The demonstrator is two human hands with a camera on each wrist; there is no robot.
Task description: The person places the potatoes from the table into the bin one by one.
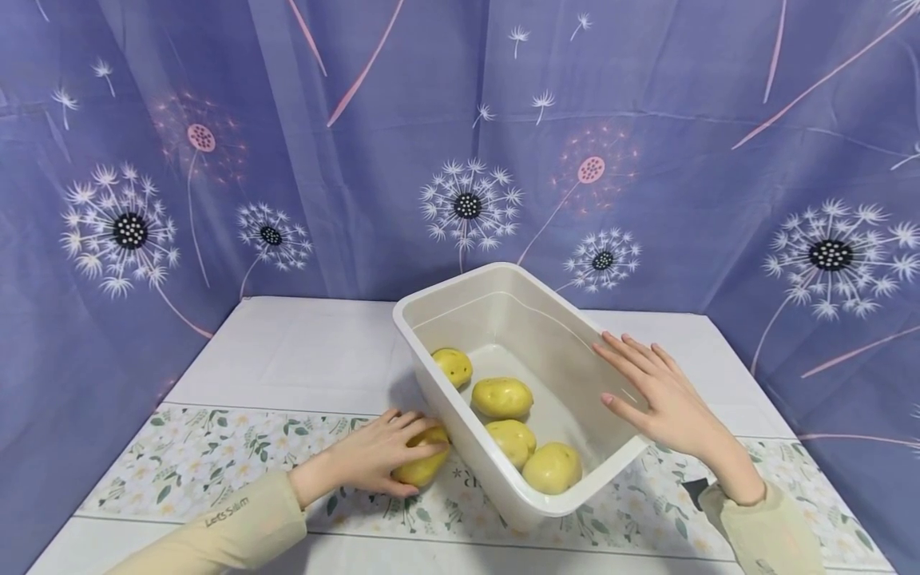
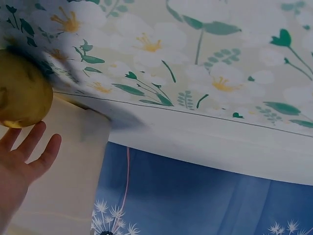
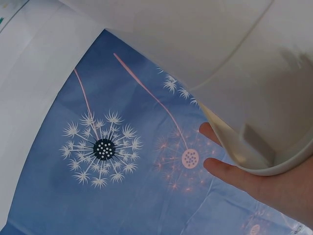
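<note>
A large off-white bin (image 1: 549, 351) stands at an angle on the table, its open top showing several yellow potatoes (image 1: 503, 398) along its near-left side. Outside the bin's left wall my left hand (image 1: 375, 454) grips another potato (image 1: 431, 469), fingers over its top and thumb at the near side. In the left wrist view, fingertips meet the edge of that potato (image 2: 24, 90). My right hand (image 1: 664, 403) rests on the bin's right rim with fairly straight fingers, thumb over the opening. The right wrist view has the right hand (image 3: 264, 191) along the bin's rim.
A white tablecloth (image 1: 316, 339) with a floral band (image 1: 237, 463) covers the table. Blue-purple curtains (image 1: 374, 192) printed with dandelions hang behind it and at both sides. A small dark patch (image 1: 694, 491) shows beside the right sleeve.
</note>
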